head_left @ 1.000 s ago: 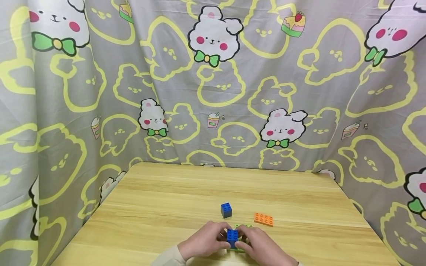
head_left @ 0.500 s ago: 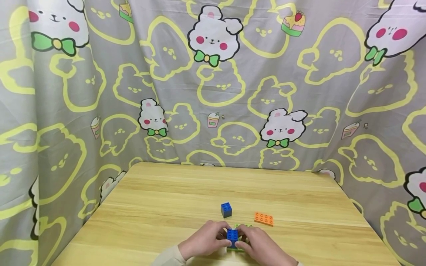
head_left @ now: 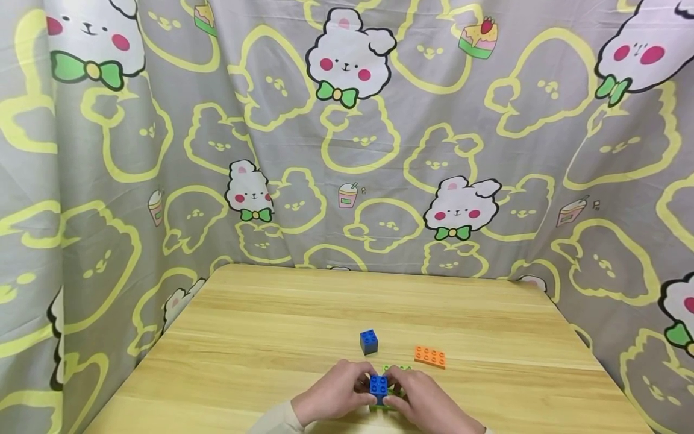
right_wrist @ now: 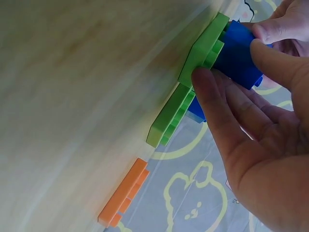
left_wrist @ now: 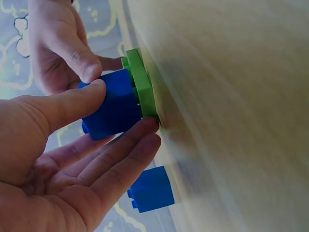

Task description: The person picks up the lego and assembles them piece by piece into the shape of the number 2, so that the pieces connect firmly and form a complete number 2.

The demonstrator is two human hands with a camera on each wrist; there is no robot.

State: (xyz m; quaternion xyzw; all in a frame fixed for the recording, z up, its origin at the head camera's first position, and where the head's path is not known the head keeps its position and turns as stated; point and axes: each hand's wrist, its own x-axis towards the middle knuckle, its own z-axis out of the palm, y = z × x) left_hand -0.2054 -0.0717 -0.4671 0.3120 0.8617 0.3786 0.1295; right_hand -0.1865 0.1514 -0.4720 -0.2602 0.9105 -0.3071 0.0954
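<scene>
Left hand (head_left: 336, 390), right hand (head_left: 428, 396) both pinch blue block (head_left: 378, 386) against green brick (left_wrist: 141, 84); orange brick (head_left: 430, 356) at two o'clock.

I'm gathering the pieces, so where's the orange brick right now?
In the head view, the orange brick lies on the table, just beyond the right hand and to the right of the loose blue brick.

Smooth plastic bricks (left_wrist: 116, 108), wood-grained tabletop (head_left: 282, 319), cloth curtain (head_left: 298, 144).
</scene>
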